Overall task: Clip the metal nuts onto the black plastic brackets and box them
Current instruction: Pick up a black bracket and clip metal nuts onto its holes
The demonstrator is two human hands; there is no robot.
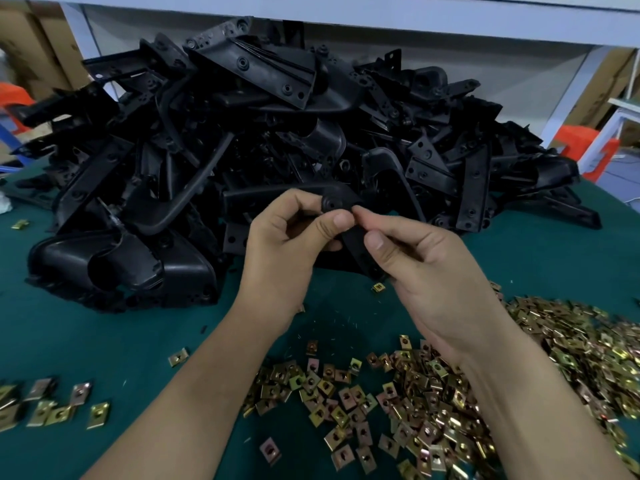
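Both my hands hold one black plastic bracket [349, 233] above the green table, in front of the pile. My left hand [294, 244] grips its upper end, thumb pressed near a round hole. My right hand [415, 268] pinches the same end from the right with thumb and forefinger; whether a nut is between those fingers is hidden. Gold metal nuts [433, 403] lie scattered and heaped on the table below my wrists, thickest at the right. A large pile of black brackets [263, 150] fills the middle of the table behind my hands.
The green table surface [104, 341] shows at the left, with a few loose nuts [55, 407] near the front left edge. One nut [378, 287] lies alone under my right hand. Orange stools [585, 147] and cardboard boxes stand beyond the table. No box for finished parts is in view.
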